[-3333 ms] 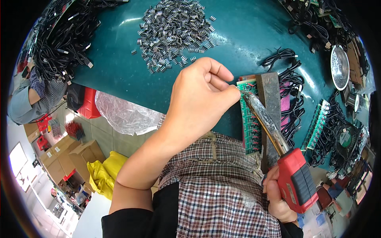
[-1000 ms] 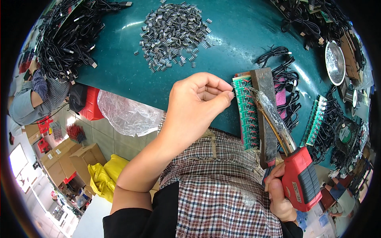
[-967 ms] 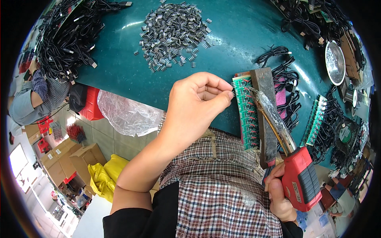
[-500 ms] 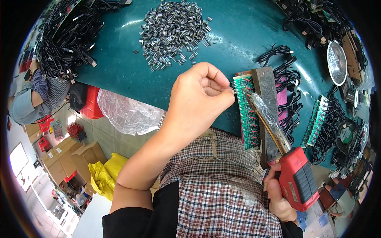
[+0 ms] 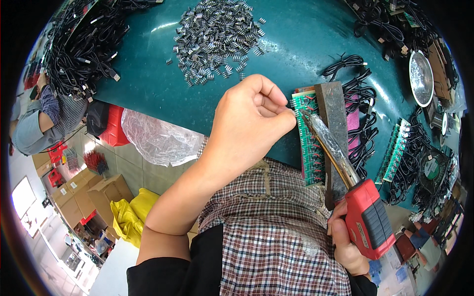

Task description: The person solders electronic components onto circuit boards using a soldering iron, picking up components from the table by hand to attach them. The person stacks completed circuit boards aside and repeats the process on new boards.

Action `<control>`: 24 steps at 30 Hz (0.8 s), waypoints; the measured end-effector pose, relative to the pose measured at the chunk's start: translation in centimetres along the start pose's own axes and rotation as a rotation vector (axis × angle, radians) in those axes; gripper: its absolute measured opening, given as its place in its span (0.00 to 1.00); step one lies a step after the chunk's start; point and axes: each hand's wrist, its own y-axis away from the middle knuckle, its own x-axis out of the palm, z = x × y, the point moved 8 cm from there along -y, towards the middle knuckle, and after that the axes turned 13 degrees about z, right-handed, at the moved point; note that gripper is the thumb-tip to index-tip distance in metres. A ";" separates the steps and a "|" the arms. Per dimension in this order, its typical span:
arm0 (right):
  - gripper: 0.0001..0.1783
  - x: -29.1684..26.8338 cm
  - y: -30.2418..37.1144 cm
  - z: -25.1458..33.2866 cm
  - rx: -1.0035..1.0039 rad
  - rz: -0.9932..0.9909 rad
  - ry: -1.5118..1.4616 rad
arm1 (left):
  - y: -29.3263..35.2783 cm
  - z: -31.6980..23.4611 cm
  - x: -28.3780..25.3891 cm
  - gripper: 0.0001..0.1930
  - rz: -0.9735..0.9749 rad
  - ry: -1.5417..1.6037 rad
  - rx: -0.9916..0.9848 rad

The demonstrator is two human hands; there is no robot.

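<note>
My right hand (image 5: 349, 249) grips a soldering iron (image 5: 369, 219) with a red and black handle. Its metal barrel slants up and left, and the tip lies over the upper part of a strip of green circuit boards (image 5: 312, 148). Small red bits run along the strip. Thumb and forefinger of my left hand (image 5: 247, 116) are pinched together at the strip's upper left edge, close to the iron's tip. Whatever sits between those fingertips is too small and hidden to name. A dark, worn bar (image 5: 332, 106) lies against the strip's right side.
A pile of small black pinned components (image 5: 217, 39) covers the table's (image 5: 148, 64) far middle. Black cable bundles (image 5: 86, 54) lie at left; more cables (image 5: 363, 123) are right of the bar. Further right are another green board strip (image 5: 393, 150), a metal bowl (image 5: 421, 79) and a wire spool (image 5: 444, 123).
The iron's tip has shifted slightly left and up, over the strip's upper part. My left hand has moved a little right with its pinch kept.
</note>
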 end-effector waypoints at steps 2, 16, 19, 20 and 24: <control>0.14 0.0 -0.1 -0.1 0.005 -0.007 -0.002 | 0.0 0.0 0.0 0.10 -0.003 -0.004 -0.005; 0.12 0.2 -0.3 -0.1 0.020 0.002 -0.009 | -0.1 0.5 -0.2 0.11 -0.039 0.017 -0.015; 0.12 0.3 -0.4 -0.1 -0.006 0.004 0.004 | -0.1 0.5 -0.3 0.11 -0.036 0.009 -0.013; 0.13 0.3 -0.4 -0.2 0.000 0.004 0.003 | -0.1 0.4 -0.2 0.11 -0.032 0.006 -0.010; 0.13 0.3 -0.1 -0.3 0.043 0.009 0.008 | -0.2 0.5 -0.3 0.12 -0.031 0.002 -0.021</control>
